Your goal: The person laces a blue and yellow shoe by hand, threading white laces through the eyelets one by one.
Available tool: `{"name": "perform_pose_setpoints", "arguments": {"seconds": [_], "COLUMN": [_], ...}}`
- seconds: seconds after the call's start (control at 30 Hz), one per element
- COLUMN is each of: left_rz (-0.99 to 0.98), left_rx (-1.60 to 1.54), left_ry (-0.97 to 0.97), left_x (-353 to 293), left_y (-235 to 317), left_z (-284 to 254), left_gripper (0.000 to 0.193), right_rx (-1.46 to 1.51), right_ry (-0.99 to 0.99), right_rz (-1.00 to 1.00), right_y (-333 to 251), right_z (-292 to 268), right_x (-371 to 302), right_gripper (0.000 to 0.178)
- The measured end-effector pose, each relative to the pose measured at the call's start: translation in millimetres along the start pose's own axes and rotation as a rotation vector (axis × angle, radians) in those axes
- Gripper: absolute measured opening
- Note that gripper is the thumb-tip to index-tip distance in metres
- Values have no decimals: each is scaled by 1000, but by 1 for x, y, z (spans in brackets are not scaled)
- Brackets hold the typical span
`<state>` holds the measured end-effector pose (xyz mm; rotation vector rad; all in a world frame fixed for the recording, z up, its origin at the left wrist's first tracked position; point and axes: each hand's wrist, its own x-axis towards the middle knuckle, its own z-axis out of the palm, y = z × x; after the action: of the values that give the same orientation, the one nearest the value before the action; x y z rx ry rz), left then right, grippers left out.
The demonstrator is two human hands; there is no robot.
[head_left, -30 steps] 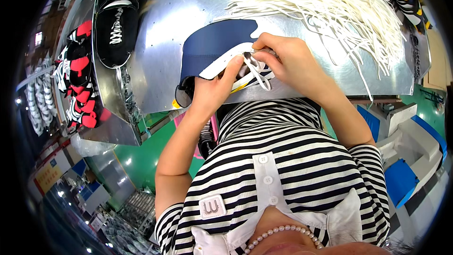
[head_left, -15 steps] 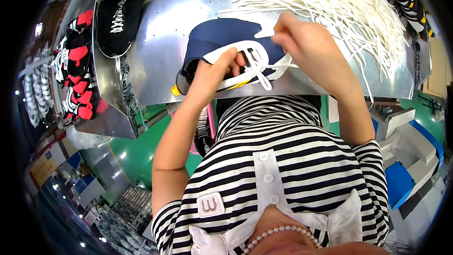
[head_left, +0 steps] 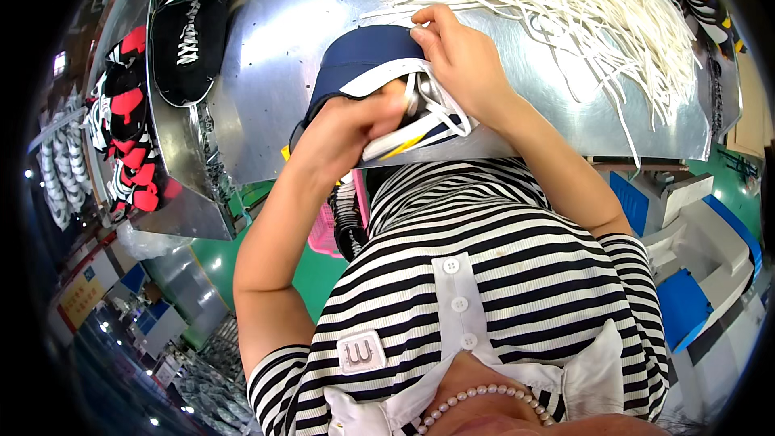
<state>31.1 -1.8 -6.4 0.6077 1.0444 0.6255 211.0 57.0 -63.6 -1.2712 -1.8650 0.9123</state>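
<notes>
A navy shoe upper [head_left: 367,47] with white trim and a yellow stripe lies at the near edge of the metal table. Its opening is bent up between my hands. My left hand [head_left: 353,127], slightly smeared, is closed on the near side, its fingertips inside by the eyelets. A white shoelace [head_left: 440,105] hangs in loose loops from the eyelet area. My right hand [head_left: 468,64] lies over the far end of the upper, thumb and forefinger pinched at the navy edge. What sits in that pinch is too small to make out.
A heap of white laces [head_left: 557,8] spreads over the table [head_left: 266,105] at the far right. A black laced shoe upper [head_left: 187,48] lies at the left, beyond it red-and-black pieces [head_left: 133,129]. A pink basket [head_left: 324,230] stands below the table edge.
My right hand has come left and down from beside the lace heap onto the upper. My left hand has turned, and the upper is now folded, its opening tilted up.
</notes>
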Motion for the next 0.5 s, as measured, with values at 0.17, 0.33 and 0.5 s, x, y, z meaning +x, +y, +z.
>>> {"name": "perform_pose_setpoints", "arguments": {"seconds": [0.17, 0.33, 0.5], "left_rz": [688, 878, 865], "left_rx": [-603, -705, 1574], "left_ry": [-25, -1, 605], "left_x": [-114, -142, -36], "left_y": [67, 50, -33], "left_z": [11, -12, 36], "left_gripper": [18, 23, 15], "right_rx": [-21, -46, 384], "right_ry": [13, 83, 98], "right_rz": [96, 105, 93], "right_y": [-1, -2, 5], "right_z": [0, 12, 3], "right_x": [2, 1, 2], "right_gripper": [27, 30, 23]}}
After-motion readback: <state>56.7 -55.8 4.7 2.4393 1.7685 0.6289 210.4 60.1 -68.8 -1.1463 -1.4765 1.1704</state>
